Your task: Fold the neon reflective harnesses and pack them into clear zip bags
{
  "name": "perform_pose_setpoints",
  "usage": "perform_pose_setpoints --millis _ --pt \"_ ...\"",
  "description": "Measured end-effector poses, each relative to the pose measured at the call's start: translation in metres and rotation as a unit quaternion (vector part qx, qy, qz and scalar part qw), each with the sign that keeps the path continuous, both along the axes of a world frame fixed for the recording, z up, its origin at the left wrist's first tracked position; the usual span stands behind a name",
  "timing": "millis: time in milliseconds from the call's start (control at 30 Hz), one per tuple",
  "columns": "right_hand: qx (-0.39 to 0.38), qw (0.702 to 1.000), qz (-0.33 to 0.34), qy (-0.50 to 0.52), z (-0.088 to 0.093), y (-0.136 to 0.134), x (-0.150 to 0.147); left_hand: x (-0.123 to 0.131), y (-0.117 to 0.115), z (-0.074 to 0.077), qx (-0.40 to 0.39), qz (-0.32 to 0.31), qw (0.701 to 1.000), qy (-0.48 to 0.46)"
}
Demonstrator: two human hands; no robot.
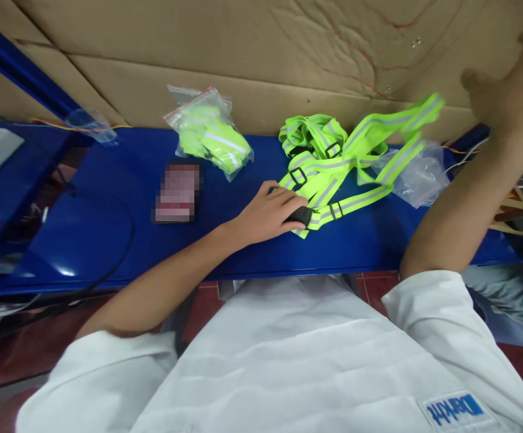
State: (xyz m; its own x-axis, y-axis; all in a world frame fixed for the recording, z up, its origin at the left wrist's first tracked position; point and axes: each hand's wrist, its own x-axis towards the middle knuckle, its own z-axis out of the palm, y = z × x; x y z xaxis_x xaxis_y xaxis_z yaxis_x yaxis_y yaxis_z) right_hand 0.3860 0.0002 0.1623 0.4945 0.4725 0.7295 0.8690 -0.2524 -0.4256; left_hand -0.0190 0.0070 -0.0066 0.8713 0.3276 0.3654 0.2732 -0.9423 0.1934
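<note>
On the blue table, my left hand (273,213) is closed around a black plastic buckle (303,216). The buckle is attached to a neon-yellow reflective harness (329,195) with grey stripes and black strap sliders. Its straps lie loosely bunched, and one upper strap end rises to the right, blurred. My right hand (511,90) is raised at the upper right, apart from the straps and smeared by motion. Its thumb stands away from the fingers, and nothing shows in it; part of the hand is cut off by the frame edge.
A clear zip bag (214,135) holding a folded neon-yellow item lies left of the harness. Nearer me rests a phone (178,193). A crumpled clear bag (419,174) lies on the right. Behind stands a cardboard panel (198,42); a black cable (128,240) crosses the table's left side.
</note>
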Motion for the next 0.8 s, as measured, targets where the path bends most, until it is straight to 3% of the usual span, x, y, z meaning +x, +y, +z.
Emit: perform_pose_setpoints --millis 67,133,167,233,300,367,467,667,800 --pt "-0.095 0.994 0.058 -0.014 0.002 -0.002 -0.027 0.001 0.003 -0.003 -0.041 0.024 0.999 -0.01" --pt "-0.115 0.962 0.245 -0.039 -0.011 -0.01 -0.073 0.002 0.004 -0.005 -0.092 0.047 0.994 -0.042" --pt "-0.133 0.93 0.339 -0.048 -0.024 -0.015 -0.098 0.002 0.005 -0.006 -0.114 0.052 0.99 -0.067" --pt "-0.209 0.836 0.504 -0.056 -0.059 -0.026 -0.143 0.002 0.004 -0.007 -0.148 0.045 0.981 -0.12" --pt "-0.299 0.756 0.582 -0.024 -0.097 -0.035 -0.169 0.002 0.003 -0.007 -0.172 0.025 0.973 -0.153" --pt "-0.328 0.744 0.583 0.016 -0.128 -0.039 -0.177 0.001 0.002 -0.006 -0.186 0.015 0.969 -0.16" --pt "-0.337 0.731 0.586 0.089 -0.149 -0.035 -0.173 -0.002 0.004 -0.006 -0.166 0.014 0.976 -0.14" --pt "-0.323 0.724 0.588 0.16 -0.151 -0.028 -0.176 -0.01 0.006 0.001 -0.005 0.027 0.998 -0.056" --pt "-0.322 0.724 0.592 0.148 -0.15 -0.03 -0.178 -0.012 -0.001 0.011 0.104 0.052 0.993 0.027"
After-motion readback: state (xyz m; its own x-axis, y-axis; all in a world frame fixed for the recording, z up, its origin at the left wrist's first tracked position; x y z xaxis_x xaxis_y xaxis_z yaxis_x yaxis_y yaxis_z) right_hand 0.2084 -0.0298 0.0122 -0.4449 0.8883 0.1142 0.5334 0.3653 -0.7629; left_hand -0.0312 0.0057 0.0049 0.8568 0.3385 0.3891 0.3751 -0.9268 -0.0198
